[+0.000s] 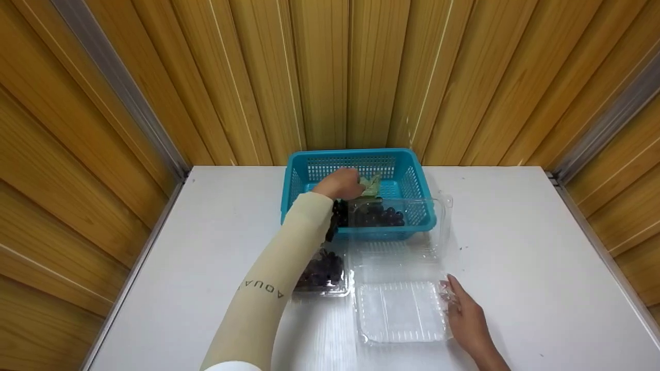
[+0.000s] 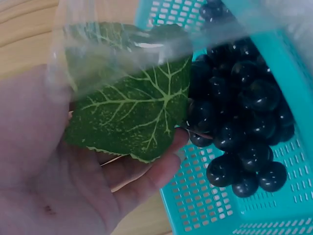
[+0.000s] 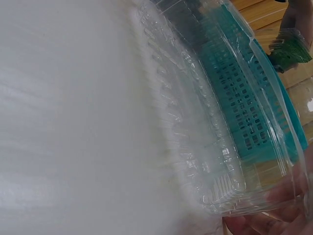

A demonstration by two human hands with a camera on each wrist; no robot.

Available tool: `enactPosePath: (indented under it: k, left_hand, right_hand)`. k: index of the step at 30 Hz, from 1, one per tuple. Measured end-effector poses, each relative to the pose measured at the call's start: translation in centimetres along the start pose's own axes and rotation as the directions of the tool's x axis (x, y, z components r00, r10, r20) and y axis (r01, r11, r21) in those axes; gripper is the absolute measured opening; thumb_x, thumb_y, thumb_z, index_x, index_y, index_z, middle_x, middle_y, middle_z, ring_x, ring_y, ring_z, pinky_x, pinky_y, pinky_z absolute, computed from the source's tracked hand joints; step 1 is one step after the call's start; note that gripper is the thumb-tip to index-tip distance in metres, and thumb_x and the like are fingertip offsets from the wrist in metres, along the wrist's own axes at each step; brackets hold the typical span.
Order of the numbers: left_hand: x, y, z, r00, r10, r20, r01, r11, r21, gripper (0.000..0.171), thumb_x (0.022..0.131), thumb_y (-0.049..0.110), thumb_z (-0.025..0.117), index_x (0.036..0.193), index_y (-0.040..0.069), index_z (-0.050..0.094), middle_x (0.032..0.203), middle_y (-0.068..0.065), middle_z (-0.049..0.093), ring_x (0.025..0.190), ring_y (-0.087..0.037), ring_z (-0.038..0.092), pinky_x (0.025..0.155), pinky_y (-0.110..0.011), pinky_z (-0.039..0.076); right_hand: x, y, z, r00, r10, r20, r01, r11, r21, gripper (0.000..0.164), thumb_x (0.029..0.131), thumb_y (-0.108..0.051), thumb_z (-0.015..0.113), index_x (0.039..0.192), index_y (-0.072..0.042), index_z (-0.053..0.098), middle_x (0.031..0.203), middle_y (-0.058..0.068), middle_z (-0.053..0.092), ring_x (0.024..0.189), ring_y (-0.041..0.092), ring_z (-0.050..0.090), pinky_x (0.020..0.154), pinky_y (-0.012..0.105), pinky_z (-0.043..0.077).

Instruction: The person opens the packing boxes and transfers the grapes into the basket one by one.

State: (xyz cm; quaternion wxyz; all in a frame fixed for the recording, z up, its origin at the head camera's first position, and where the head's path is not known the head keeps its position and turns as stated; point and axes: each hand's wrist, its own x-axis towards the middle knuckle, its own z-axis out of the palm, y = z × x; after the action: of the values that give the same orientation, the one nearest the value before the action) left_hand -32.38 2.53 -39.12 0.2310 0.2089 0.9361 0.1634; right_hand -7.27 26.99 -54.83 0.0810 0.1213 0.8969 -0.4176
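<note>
Leaf (image 2: 137,110) partly behind blurred clear plastic (image 2: 122,63)

A white tabletop (image 1: 227,226) lies between a back wall (image 1: 325,77), a left wall (image 1: 62,170) and a right wall (image 1: 613,206) of grooved, yellow-brown, wood-grained panels, with grey metal strips (image 1: 116,82) along the corners and pale light glossing its near part.

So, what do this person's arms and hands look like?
The left hand is gloveless, beyond a cream sleeve with dark lettering, possibly AQUA, and white cloth at its lower end. The right hand is gloveless too, no sleeve showing.
</note>
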Motion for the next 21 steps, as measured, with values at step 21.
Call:
enactPosePath:
  k: [21]
  left_hand:
    - [-1.8,-6.1,0.9,0.989,-0.097,-0.109,0.107,0.99,0.094,0.049,0.09,0.014,0.065,0.137,0.005,0.051,0.135,-0.015,0.057,0.116,-0.027,0.058,0.096,-0.046,0.05]
  right_hand:
    - [0.3,-0.1,-0.1,1.0,-0.012,-0.006,0.013,0.999,0.034,0.06,0.098,0.001,0.032,0.155,-0.006,0.012,0.157,0.024,0.022,0.14,0.041,0.032,0.112,0.048,0.032]
